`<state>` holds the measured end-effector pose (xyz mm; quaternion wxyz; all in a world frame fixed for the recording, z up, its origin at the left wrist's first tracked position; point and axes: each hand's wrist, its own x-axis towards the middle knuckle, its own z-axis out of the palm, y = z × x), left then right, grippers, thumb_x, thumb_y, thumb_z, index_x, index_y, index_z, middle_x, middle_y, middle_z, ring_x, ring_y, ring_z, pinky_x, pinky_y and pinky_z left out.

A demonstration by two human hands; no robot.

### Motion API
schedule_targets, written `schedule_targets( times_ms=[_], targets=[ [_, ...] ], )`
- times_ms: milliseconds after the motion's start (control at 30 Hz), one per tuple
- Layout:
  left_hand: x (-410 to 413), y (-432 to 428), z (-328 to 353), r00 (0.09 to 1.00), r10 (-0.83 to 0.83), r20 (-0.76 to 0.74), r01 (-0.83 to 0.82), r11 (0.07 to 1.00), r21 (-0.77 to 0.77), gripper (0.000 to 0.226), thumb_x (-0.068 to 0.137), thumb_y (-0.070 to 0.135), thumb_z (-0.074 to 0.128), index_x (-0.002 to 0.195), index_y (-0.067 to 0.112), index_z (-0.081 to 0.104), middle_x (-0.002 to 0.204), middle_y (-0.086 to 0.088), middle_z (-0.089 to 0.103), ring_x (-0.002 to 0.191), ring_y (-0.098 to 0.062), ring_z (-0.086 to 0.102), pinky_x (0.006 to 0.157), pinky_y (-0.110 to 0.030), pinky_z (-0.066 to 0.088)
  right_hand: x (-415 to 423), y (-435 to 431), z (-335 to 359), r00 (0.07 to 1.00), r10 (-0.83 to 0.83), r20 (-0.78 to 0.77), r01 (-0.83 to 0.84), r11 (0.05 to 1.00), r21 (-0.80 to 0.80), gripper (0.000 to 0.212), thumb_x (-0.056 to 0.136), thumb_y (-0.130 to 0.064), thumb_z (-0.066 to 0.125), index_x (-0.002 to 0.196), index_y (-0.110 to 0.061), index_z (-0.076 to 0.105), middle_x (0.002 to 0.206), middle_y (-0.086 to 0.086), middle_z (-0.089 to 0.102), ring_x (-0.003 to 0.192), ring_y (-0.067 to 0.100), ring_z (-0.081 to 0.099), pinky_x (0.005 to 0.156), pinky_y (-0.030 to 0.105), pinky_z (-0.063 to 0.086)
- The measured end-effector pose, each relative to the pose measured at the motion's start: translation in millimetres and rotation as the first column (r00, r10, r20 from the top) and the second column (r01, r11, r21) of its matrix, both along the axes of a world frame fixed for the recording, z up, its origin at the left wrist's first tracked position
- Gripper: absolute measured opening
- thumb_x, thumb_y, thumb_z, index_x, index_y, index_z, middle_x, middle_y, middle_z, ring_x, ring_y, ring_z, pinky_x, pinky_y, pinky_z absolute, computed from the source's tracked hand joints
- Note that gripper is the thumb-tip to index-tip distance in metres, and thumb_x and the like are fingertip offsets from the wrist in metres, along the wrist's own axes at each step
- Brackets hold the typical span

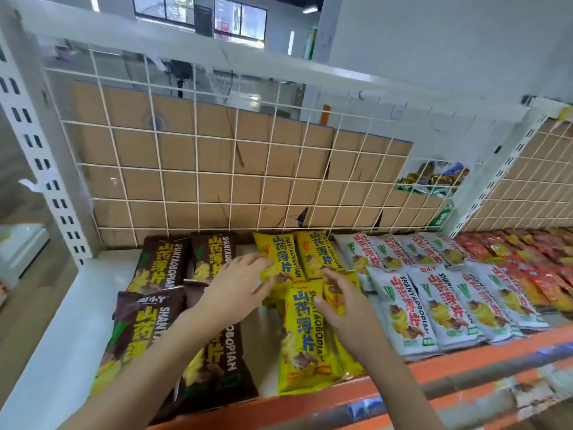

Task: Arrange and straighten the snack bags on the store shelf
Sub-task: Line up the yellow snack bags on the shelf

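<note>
Snack bags lie flat on a white shelf (pixel 62 330) in colour groups. Yellow bags (pixel 302 339) fill the middle, two at the back (pixel 316 252) and two in front. My left hand (pixel 238 283) reaches over the brown bags (pixel 145 330) and its fingers touch the left edge of a back yellow bag (pixel 280 259). My right hand (pixel 338 302) rests with loosely bent fingers on the front yellow bags, fingertips near their tops. Whether either hand grips a bag is unclear.
White bags (pixel 434 302) lie in rows right of the yellow ones, red and orange packets (pixel 533 268) further right. A white wire grid (pixel 217 169) backed by cardboard closes the rear. An orange rail (pixel 434 364) edges the front. Slotted uprights stand at left and right.
</note>
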<state>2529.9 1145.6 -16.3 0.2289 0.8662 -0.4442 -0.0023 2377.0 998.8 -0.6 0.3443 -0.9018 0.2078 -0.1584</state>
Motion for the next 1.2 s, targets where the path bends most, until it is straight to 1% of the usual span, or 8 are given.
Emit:
schedule_targets(
  times_ms=[100, 267, 467, 600, 700, 833, 967, 1200],
  targets=[
    [0.3, -24.8, -3.0, 0.998, 0.004, -0.058, -0.005, 1.000, -0.011, 0.077, 0.074, 0.063, 0.016, 0.135, 0.025, 0.043, 0.141, 0.004, 0.041, 0.129, -0.019, 0.038, 0.105, -0.033, 0.032, 8.5, -35.6, -2.2, 1.000, -0.001, -0.026, 0.000, 0.999, -0.037, 0.047, 0.089, -0.032, 0.058, 0.133, -0.026, 0.042, 0.128, -0.011, 0.049, 0.121, 0.010, 0.045, 0.093, 0.021, 0.033],
    [7.3, -62.5, -14.7, 0.989, 0.111, -0.098, -0.109, 0.994, 0.021, 0.049, 0.092, 0.040, 0.046, 0.139, 0.027, 0.038, 0.149, 0.003, 0.029, 0.137, -0.019, 0.026, 0.110, -0.036, 0.027, 38.2, -83.2, -11.1, 0.991, 0.030, -0.127, -0.044, 0.994, -0.103, 0.052, 0.090, -0.036, 0.055, 0.137, -0.019, 0.039, 0.138, 0.000, 0.047, 0.126, 0.017, 0.042, 0.102, 0.030, 0.035],
    [16.7, -93.2, -29.5, 0.957, 0.271, -0.103, -0.247, 0.948, 0.201, 0.056, 0.093, 0.040, 0.045, 0.145, 0.036, 0.022, 0.157, 0.002, 0.002, 0.143, -0.024, 0.001, 0.115, -0.044, 0.016, 85.8, -110.5, -18.3, 0.950, 0.167, -0.265, -0.217, 0.961, -0.173, 0.060, 0.091, -0.039, 0.051, 0.144, -0.029, 0.026, 0.150, 0.004, 0.027, 0.136, 0.023, 0.029, 0.107, 0.033, 0.028],
    [15.4, -109.0, -30.2, 0.933, 0.327, -0.152, -0.289, 0.929, 0.230, 0.065, 0.092, 0.039, 0.049, 0.146, 0.036, 0.014, 0.157, 0.000, -0.008, 0.144, -0.027, -0.008, 0.115, -0.042, 0.006, 106.9, -116.0, -24.2, 0.910, 0.178, -0.374, -0.250, 0.956, -0.155, 0.072, 0.088, -0.051, 0.050, 0.147, -0.032, 0.012, 0.156, 0.005, 0.004, 0.141, 0.032, 0.016, 0.110, 0.044, 0.024],
    [14.8, -116.3, -32.1, 0.920, 0.361, -0.153, -0.316, 0.914, 0.254, 0.072, 0.090, 0.043, 0.051, 0.147, 0.036, 0.008, 0.156, 0.000, -0.015, 0.143, -0.029, -0.011, 0.114, -0.046, 0.005, 113.2, -118.0, -31.1, 0.877, 0.200, -0.436, -0.281, 0.951, -0.129, 0.079, 0.088, -0.054, 0.048, 0.147, -0.033, 0.002, 0.156, 0.005, -0.008, 0.140, 0.036, 0.013, 0.109, 0.046, 0.024],
    [14.2, -121.5, -31.8, 0.899, 0.402, -0.171, -0.359, 0.903, 0.236, 0.072, 0.089, 0.038, 0.054, 0.146, 0.038, 0.011, 0.155, 0.002, -0.016, 0.143, -0.029, -0.010, 0.112, -0.051, 0.014, 113.5, -118.8, -37.2, 0.880, 0.206, -0.428, -0.290, 0.947, -0.141, 0.079, 0.089, -0.053, 0.047, 0.147, -0.034, -0.004, 0.156, 0.006, -0.009, 0.139, 0.037, 0.016, 0.107, 0.048, 0.030],
    [13.6, -122.8, -28.9, 0.866, 0.444, -0.229, -0.416, 0.895, 0.163, 0.069, 0.085, 0.031, 0.058, 0.144, 0.038, 0.022, 0.156, 0.004, -0.010, 0.142, -0.026, -0.006, 0.109, -0.051, 0.025, 113.7, -115.2, -37.0, 0.875, 0.196, -0.443, -0.286, 0.947, -0.146, 0.082, 0.088, -0.050, 0.049, 0.147, -0.032, -0.006, 0.156, 0.008, -0.009, 0.139, 0.038, 0.014, 0.107, 0.047, 0.029],
    [18.9, -125.6, -24.4, 0.854, 0.453, -0.256, -0.434, 0.892, 0.129, 0.071, 0.083, 0.028, 0.061, 0.143, 0.033, 0.025, 0.156, 0.000, -0.006, 0.141, -0.032, -0.003, 0.112, -0.051, 0.022, 112.0, -108.3, -34.1, 0.882, 0.177, -0.437, -0.275, 0.946, -0.173, 0.086, 0.087, -0.048, 0.053, 0.147, -0.029, -0.005, 0.155, 0.009, -0.007, 0.138, 0.038, 0.015, 0.105, 0.045, 0.032]
  ],
)
